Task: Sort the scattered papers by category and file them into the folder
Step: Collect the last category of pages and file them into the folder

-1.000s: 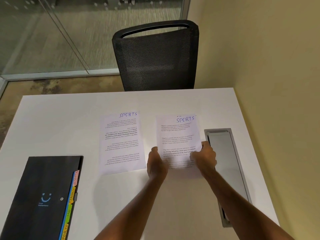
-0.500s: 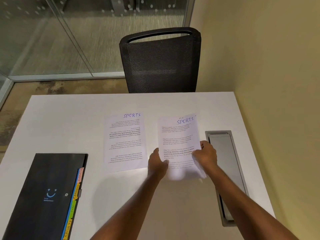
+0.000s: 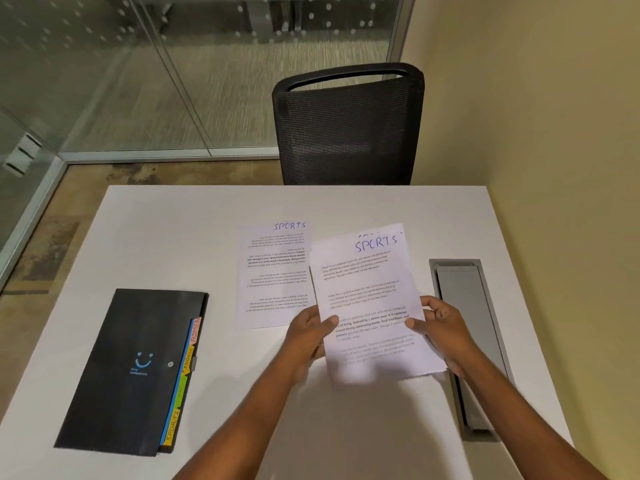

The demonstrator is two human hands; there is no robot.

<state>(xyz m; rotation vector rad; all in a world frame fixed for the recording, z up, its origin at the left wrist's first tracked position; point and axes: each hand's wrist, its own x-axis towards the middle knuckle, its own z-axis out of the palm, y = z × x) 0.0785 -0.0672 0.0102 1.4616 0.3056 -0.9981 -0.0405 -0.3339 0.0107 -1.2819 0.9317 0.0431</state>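
Table (image 3: pixel 173 237): white, rectangular top.
Near left: one black folder (image 3: pixel 131 368), closed and lying flat, with a blue smile mark on its cover. Coloured index tabs (image 3: pixel 183 375) show along its right edge, the nearest reading SPORTS.
Centre: one printed sheet (image 3: pixel 273 275), flat, with SPORTS handwritten in blue at its far right corner.
Right: long, narrow grey hatch (image 3: pixel 464 341) set into the top.

Two hands hold up a sheet of paper (image 3: pixel 367 289) with "SPORTS" written at the top, the left hand (image 3: pixel 310 332) pinching its left edge and the right hand (image 3: pixel 440 329) pinching its right edge. Another SPORTS paper (image 3: pixel 273 271) lies flat on the white table (image 3: pixel 173 237), just beside it. A black folder (image 3: pixel 128 372) with colored tabs lies closed on the left, and a black chair (image 3: pixel 349 126) stands at the far side.
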